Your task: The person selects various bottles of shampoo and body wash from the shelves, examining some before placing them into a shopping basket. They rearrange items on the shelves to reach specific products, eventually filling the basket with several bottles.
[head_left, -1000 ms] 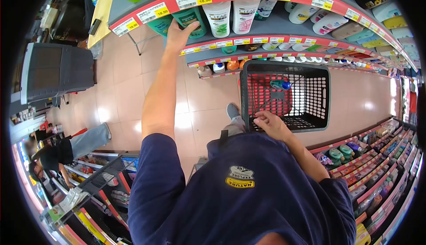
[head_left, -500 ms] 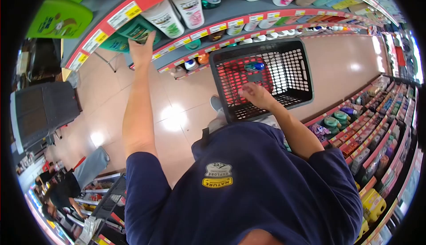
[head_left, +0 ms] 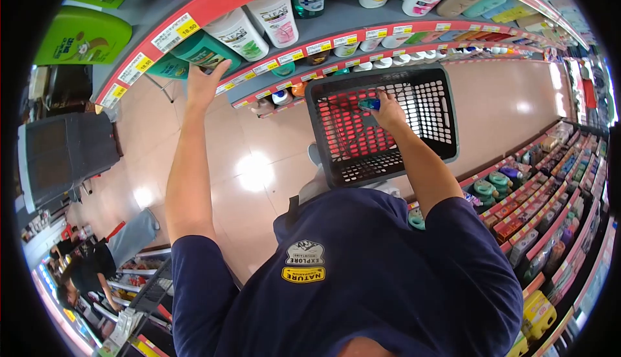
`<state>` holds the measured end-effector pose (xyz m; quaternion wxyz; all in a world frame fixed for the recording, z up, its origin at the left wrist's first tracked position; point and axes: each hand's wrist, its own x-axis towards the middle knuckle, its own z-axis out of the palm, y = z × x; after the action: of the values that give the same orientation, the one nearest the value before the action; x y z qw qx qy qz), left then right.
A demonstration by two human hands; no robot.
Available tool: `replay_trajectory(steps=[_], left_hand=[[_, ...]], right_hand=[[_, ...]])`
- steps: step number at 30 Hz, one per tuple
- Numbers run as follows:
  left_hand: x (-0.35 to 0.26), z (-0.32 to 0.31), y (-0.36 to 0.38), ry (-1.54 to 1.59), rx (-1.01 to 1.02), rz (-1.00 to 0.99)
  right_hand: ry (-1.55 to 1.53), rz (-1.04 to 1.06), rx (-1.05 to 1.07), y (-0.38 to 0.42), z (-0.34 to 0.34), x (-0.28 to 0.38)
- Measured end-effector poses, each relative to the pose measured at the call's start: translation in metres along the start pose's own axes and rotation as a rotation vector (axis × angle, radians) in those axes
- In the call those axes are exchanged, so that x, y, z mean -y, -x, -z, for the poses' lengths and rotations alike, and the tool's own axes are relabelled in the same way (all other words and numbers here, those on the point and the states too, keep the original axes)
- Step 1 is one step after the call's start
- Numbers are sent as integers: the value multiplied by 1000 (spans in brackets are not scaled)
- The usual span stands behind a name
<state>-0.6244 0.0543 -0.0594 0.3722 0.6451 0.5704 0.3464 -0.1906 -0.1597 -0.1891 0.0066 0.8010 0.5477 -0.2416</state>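
At the shelf on the left, my left hand (head_left: 206, 84) grips a dark green shampoo bottle (head_left: 202, 52), thumb on its right side and fingers partly hidden. Another green bottle (head_left: 169, 68) is just left of it. White Clear bottles (head_left: 237, 32) stand to its right on the same shelf. My right hand (head_left: 390, 111) reaches into a black shopping basket (head_left: 318, 138) and closes round a small blue-and-teal bottle (head_left: 369, 103). Part of that bottle is covered by my fingers.
Price-tagged shelves (head_left: 288, 56) of bottles curve across the top. A lower rack (head_left: 517, 227) of packaged goods lines the right side. A large dark box-shaped object (head_left: 61, 156) stands at left, and a person in black (head_left: 87, 276) is bent over shelving at lower left.
My right hand has moved forward and right inside the basket and taken hold of the blue-and-teal bottle. My left hand stays at the green shampoo bottle, which sits slightly more turned.
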Motion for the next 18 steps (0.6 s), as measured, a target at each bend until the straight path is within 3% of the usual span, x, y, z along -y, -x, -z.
replay_trajectory(steps=[6,10,15,18], left_hand=[[-14,-2,44,-40,-278,27],[2,-5,97,-8,-368,74],[13,-37,164,-31,-268,134],[0,-63,188,-35,-58,127]], right_hand=[[130,-55,191,-15,-18,-9],[195,48,103,-17,-31,-16],[130,119,147,-6,4,-16],[85,224,164,19,54,-1]])
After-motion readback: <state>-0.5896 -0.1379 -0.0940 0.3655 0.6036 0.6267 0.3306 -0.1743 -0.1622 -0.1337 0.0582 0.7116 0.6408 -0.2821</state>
